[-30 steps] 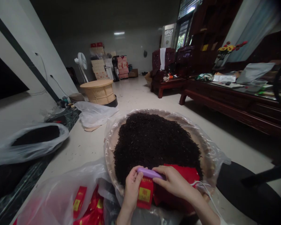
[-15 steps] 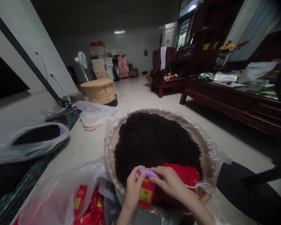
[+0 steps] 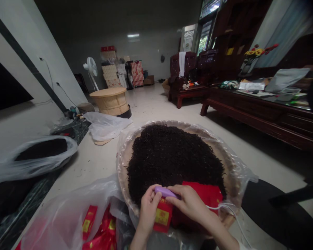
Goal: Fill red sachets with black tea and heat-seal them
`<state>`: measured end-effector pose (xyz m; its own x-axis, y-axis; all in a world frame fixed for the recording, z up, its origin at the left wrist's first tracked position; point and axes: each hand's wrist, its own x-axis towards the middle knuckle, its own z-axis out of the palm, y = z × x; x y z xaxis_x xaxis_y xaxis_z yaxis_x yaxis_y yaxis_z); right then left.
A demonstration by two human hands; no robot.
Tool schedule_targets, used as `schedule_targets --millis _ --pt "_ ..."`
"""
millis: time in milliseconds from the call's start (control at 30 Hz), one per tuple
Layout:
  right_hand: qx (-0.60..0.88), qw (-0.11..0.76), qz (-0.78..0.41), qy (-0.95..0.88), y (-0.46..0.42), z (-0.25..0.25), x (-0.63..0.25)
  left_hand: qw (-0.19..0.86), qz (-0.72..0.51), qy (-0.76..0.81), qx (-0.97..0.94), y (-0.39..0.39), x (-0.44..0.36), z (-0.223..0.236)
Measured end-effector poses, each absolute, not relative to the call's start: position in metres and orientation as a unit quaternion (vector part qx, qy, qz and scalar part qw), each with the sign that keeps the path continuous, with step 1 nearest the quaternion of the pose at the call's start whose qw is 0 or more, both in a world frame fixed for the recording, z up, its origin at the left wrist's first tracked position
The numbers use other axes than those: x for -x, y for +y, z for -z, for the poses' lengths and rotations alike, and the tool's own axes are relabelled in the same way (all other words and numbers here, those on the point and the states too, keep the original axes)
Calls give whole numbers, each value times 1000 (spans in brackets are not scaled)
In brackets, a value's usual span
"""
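Observation:
A wide round tray [image 3: 122,163] lined with clear plastic holds a big heap of dark loose tea leaves [image 3: 172,156]. At its near edge my left hand [image 3: 148,208] pinches the top of a small red packet with a yellow label [image 3: 161,216]. My right hand [image 3: 191,205] grips a purple handheld tool [image 3: 165,191] pressed across the packet's top, and a white cord [image 3: 232,217] trails from it to the right. A larger red bag [image 3: 207,192] lies on the tea just behind my right hand.
A clear plastic bag with several red packets [image 3: 94,229] lies at lower left. Another plastic bag of dark tea [image 3: 39,152] sits at the left. A round beige stool [image 3: 111,101] and white fan [image 3: 90,69] stand further back; a dark wooden bench [image 3: 263,114] runs along the right.
Both hands with the red packet and purple tool have dropped slightly lower and closer to me since a second ago; over the last half second nothing moved.

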<state>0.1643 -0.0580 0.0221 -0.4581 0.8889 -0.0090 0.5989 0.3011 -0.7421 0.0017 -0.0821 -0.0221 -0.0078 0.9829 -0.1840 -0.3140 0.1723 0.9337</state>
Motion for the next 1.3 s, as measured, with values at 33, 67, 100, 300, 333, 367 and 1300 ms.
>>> schedule_targets --millis 33,67,100,300,333,367,1300 --pt "477 208 -349 -779 -58 -22 -164 605 -535 468 -359 -82 -2 22" --pt "477 206 -350 -780 -58 -22 -164 604 -535 470 -358 -83 -2 22" --pt "477 206 -351 -779 -58 -22 -165 603 -535 471 -357 -83 -2 21" --pt "482 214 -355 -772 -59 -23 -165 626 -511 466 -359 -81 0 21" --pt "485 219 -357 -768 -59 -22 -165 631 -490 469 -376 -80 1 21" --pt "487 221 -358 -765 -59 -22 -166 632 -466 475 -396 -80 2 22" --pt "498 242 -330 -764 -50 -25 -180 604 -423 511 -443 -78 6 19"
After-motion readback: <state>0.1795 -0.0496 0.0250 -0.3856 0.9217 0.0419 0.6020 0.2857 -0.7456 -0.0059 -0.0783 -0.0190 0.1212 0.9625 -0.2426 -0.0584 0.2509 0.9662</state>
